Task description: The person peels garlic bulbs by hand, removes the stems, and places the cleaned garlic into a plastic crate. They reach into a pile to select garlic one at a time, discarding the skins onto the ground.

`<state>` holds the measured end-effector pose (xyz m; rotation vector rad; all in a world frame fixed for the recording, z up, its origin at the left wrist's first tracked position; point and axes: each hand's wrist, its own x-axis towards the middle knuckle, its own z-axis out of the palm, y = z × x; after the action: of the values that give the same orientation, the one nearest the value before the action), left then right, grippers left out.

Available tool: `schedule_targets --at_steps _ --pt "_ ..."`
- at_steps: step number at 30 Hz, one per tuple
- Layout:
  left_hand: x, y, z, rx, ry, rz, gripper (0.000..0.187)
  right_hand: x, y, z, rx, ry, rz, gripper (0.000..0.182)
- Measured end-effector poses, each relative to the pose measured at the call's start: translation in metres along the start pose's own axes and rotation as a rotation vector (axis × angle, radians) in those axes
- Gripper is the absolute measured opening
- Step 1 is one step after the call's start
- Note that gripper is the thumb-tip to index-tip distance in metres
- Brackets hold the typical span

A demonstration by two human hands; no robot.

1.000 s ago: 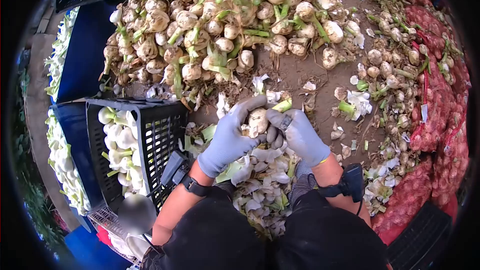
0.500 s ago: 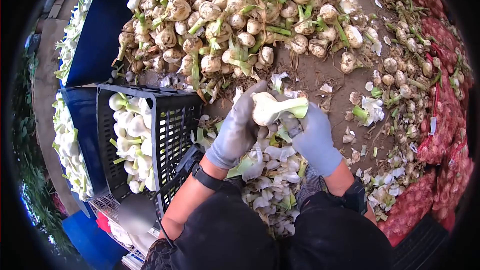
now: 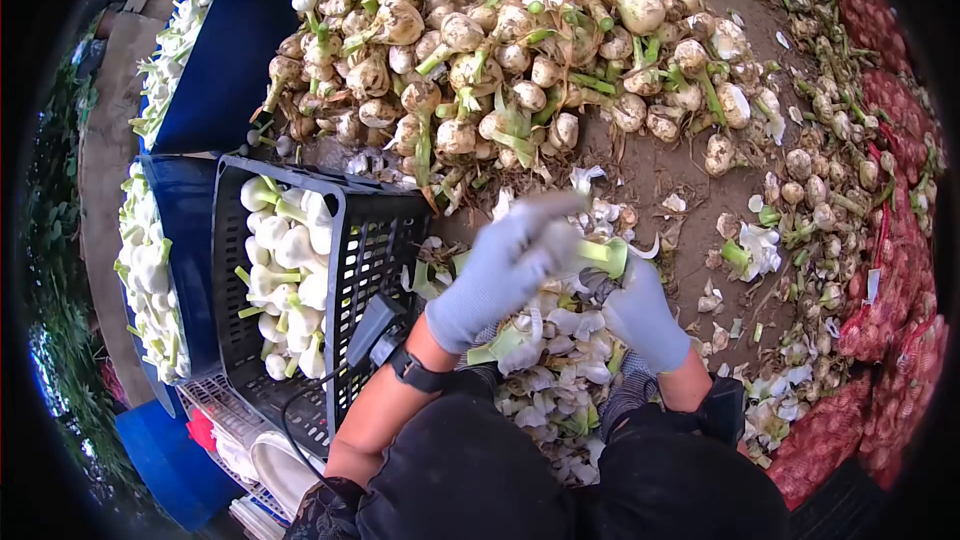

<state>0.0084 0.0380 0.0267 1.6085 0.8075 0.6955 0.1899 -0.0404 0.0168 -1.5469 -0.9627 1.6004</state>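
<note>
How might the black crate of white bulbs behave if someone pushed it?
The black crate would probably feel heavy, with many white bulbs heaped inside. Its straight lattice walls look stiff and should keep their shape. Being round, the bulbs may shift or roll.

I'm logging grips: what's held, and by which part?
A garlic, by its green stem, in the right hand; the left hand is too blurred to tell.
</note>
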Motion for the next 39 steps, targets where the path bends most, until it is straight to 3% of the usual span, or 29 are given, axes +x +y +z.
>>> schedule_targets --at_steps 1,3,4,5,6,7,9,10,11,12,13,14,15,17,19,20,21,23,24,25,27,28,29,31,33,35,36,38,39 --pt "0.001 0.013 0.004 0.091 -0.095 -0.08 0.045 0.001 -0.001 0.001 0.003 -0.003 -0.003 0.029" --pt "-0.004 0.004 0.007 -0.017 -0.089 -0.393 0.04 0.001 -0.002 0.0 -0.016 -0.051 -0.159 0.028" --pt "-0.009 -0.004 0.006 -0.141 -0.018 -0.411 0.037 0.003 -0.006 -0.003 -0.019 -0.047 -0.16 0.028" --pt "-0.01 -0.002 0.003 -0.269 0.049 -0.426 0.035 0.005 -0.013 -0.009 -0.213 0.034 -0.133 0.025" --pt "-0.008 0.011 0.002 -0.526 0.148 -0.615 0.032 0.005 -0.018 -0.014 -0.409 0.112 -0.097 0.023" --pt "-0.015 0.006 0.003 -0.654 0.121 -0.599 0.027 0.003 -0.019 -0.019 -0.603 0.189 -0.052 0.021" --pt "-0.02 -0.007 0.006 -0.935 0.041 -0.359 0.028 0.009 0.018 -0.034 -0.705 0.211 -0.151 0.023" --pt "-0.019 -0.005 -0.004 -0.652 -0.073 -0.232 0.031 0.006 0.023 -0.032 -0.71 0.03 -0.137 0.022" --pt "-0.015 0.0 -0.001 -0.886 0.049 -0.302 0.037 0.0 0.026 -0.028 -0.708 -0.151 -0.121 0.022" --pt "-0.014 0.0 -0.001 -0.867 0.152 -0.331 0.037 -0.017 0.007 -0.017 -0.796 -0.348 -0.025 0.022" --pt "-0.012 -0.001 -0.003 -0.845 0.254 -0.358 0.038 -0.03 -0.003 -0.013 -0.731 -0.579 -0.138 0.024" --pt "-0.013 -0.019 -0.009 -1.354 0.368 -0.416 0.04 -0.04 -0.006 -0.009 -0.653 -0.81 -0.248 0.027" --pt "-0.013 -0.023 -0.011 -1.489 0.395 -0.407 0.039 -0.041 -0.004 -0.008 -0.457 -1.116 -0.028 0.039" --pt "-0.019 -0.03 -0.014 -1.382 0.285 -0.393 0.035 -0.036 -0.036 -0.01 -0.709 -0.978 0.082 0.062" --pt "-0.022 -0.038 -0.004 -0.97 0.181 -0.105 0.028 -0.023 -0.041 -0.01 -1.081 -0.454 -0.003 0.068" --pt "-0.014 -0.014 -0.003 -1.386 0.305 -0.406 0.026 -0.014 -0.029 -0.014 -1.056 -0.198 -0.179 0.066" --pt "-0.011 -0.01 -0.002 -1.391 0.304 -0.409 0.026 -0.005 -0.022 -0.014 -1.012 0.051 -0.347 0.065" --pt "-0.013 -0.01 0.002 -1.176 0.312 -0.5 0.028 0.005 -0.032 -0.005 -0.922 0.134 -0.408 0.056" --pt "-0.015 -0.02 0.007 -0.834 0.237 -0.377 0.032 0.01 -0.039 0.0 -0.835 0.227 -0.491 0.048" --pt "-0.016 -0.027 0.01 -0.836 0.232 -0.376 0.032 0.014 -0.034 0.002 -0.836 0.232 -0.489 0.048" --pt "-0.014 -0.022 0.012 -0.832 0.296 -0.238 0.035 0.024 -0.03 0.011 -0.821 0.006 -0.391 0.038" --pt "-0.015 -0.015 0.015 -0.59 0.434 -0.245 0.037 0.017 -0.035 0.01 -0.71 -0.095 -0.293 0.026" --pt "-0.015 -0.028 0.002 -1.178 0.455 -0.506 0.042 0.008 -0.046 0.007 -0.704 -0.103 -0.298 0.026" --pt "-0.01 -0.017 -0.004 -1.149 0.567 -0.57 0.044 -0.013 -0.062 -0.002 -0.07 -0.746 -0.153 0.026" --pt "-0.008 -0.009 -0.008 -1.168 0.587 -0.525 0.043 -0.01 -0.064 -0.005 -0.072 -0.762 -0.226 0.024" --pt "-0.013 -0.003 -0.018 0.178 0.34 -0.256 0.038 0.003 -0.041 -0.006 -0.614 -0.351 -0.239 0.025" --pt "-0.01 0.013 -0.022 -0.49 0.577 -0.377 0.027 0.004 -0.04 -0.011 -0.885 -0.294 -0.281 0.032" --pt "-0.021 0.056 -0.043 -0.196 0.781 -0.122 0.026 0.009 -0.019 -0.029 -0.783 -0.184 -0.278 0.036" --pt "-0.039 0.061 -0.081 0.124 0.758 0.018 0.028 0.01 -0.014 -0.039 -0.652 -0.103 -0.303 0.04"
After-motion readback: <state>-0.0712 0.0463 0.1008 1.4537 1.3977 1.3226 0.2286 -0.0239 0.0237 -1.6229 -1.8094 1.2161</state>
